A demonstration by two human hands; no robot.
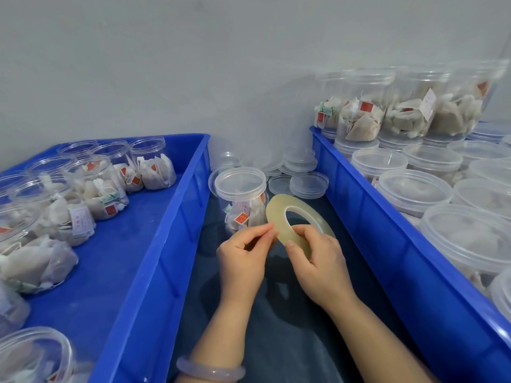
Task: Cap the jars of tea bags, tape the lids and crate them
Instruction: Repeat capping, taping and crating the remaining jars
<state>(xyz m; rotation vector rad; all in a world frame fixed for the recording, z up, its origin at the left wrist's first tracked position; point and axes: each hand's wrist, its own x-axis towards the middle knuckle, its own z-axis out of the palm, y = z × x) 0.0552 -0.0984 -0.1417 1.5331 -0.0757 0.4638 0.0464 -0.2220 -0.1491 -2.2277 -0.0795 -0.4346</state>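
A smooth, pale lilac bangle (210,369) circles the left wrist at the near edge. Above the dark, glossy bench (290,327), the right hand (318,261) grips a flat ring-shaped tape roll (276,214), translucent and yellowish, with the thumb on its near face and the fingers curled behind it. The left hand (240,258) pinches at the roll's near rim with thumb and forefinger. The film is too clear to show whether a loose end is caught there.

Just behind the roll stands a capped jar (240,200) of clear round plastic with a frosted screw lid. It holds white paper tea bags with red square tags, whose print is too small to read.

A blue plastic crate sits on each side. The left crate (154,244) holds open jars (95,189) of tea bags, upright and lidless. The right crate (387,233) is packed with lidded jars (414,189), and more (359,114) are stacked on top at its far end. Between the crates, past the capped jar, loose lids (308,185) lie in small stacks. A plain grey wall (166,64) stands behind everything.
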